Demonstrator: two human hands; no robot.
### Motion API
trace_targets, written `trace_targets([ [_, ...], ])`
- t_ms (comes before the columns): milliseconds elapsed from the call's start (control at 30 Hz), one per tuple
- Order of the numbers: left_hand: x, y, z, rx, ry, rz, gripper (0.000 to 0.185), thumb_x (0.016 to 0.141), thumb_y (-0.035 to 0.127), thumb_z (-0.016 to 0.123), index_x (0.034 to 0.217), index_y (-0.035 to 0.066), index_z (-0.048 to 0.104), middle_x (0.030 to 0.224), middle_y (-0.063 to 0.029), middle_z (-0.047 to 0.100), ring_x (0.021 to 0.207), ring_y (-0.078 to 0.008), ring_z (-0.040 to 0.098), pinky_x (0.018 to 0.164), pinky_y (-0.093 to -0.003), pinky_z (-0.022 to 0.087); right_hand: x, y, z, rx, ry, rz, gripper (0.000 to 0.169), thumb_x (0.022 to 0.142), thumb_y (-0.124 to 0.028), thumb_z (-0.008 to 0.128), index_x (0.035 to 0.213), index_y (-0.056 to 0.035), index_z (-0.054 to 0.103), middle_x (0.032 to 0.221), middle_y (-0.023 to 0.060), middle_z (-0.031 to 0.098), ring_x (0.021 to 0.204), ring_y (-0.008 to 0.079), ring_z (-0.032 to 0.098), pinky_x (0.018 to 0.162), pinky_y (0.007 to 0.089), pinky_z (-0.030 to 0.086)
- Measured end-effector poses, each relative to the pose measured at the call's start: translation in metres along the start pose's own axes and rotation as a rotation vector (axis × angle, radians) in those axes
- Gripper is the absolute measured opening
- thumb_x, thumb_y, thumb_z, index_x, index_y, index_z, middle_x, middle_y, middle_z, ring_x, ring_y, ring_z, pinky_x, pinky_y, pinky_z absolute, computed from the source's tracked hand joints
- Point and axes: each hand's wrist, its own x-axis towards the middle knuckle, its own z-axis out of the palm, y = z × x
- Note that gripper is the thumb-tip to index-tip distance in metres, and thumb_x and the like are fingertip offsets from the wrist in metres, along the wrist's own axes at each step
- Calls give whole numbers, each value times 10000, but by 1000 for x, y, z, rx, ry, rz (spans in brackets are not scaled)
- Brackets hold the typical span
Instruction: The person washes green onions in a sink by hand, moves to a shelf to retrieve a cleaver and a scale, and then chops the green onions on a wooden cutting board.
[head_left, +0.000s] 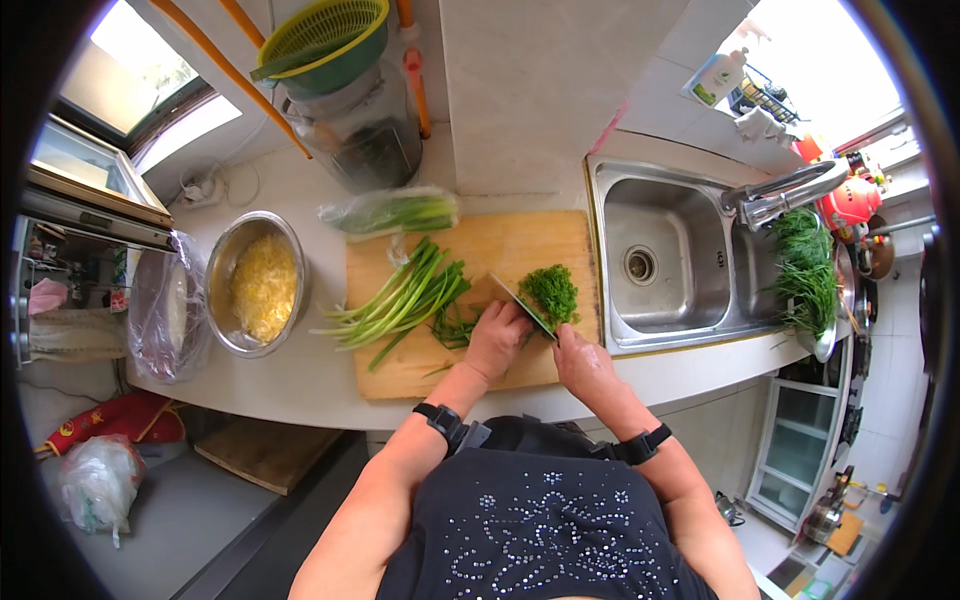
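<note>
My right hand (584, 361) grips a kitchen knife (523, 304), its blade slanting up and left across the wooden cutting board (540, 232). Close against the blade's left side, my left hand (497, 339) presses down on a bundle of dark green stalks (452, 327), whose ends show to the left of its fingers. To the right of the blade is a heap of finely chopped greens (551, 292). A loose bunch of pale-stemmed scallions (405, 296) lies across the board's left part. My fingers hide the stalks' cut ends.
At the left stands a metal bowl (299, 262) of yellow, egg-like mixture (262, 289). Bagged greens (397, 211) lie along the board's back edge. A steel sink (660, 217) with a faucet (780, 187) is at the right, beside more long greens (806, 270). A yellow-green colander (330, 45) tops a large jar (367, 135).
</note>
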Motion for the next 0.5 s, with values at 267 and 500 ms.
trace_targets([
  [267, -12, 4, -17, 94, 34, 93, 257, 710, 112, 657, 966, 105, 682, 1040, -23, 597, 963, -239, 565, 822, -359, 487, -8, -10, -37, 30, -78, 102, 174, 924, -183, 536, 979, -31, 470, 792, 214, 628, 709, 412, 631, 596, 483, 511],
  [500, -7, -6, 0, 49, 58, 115, 277, 718, 75, 597, 981, 99, 682, 1010, -33, 592, 892, -242, 560, 768, -348, 502, -16, -9, -42, -35, -159, 54, 157, 930, -165, 517, 969, -21, 466, 810, 222, 626, 713, 420, 633, 607, 486, 515],
])
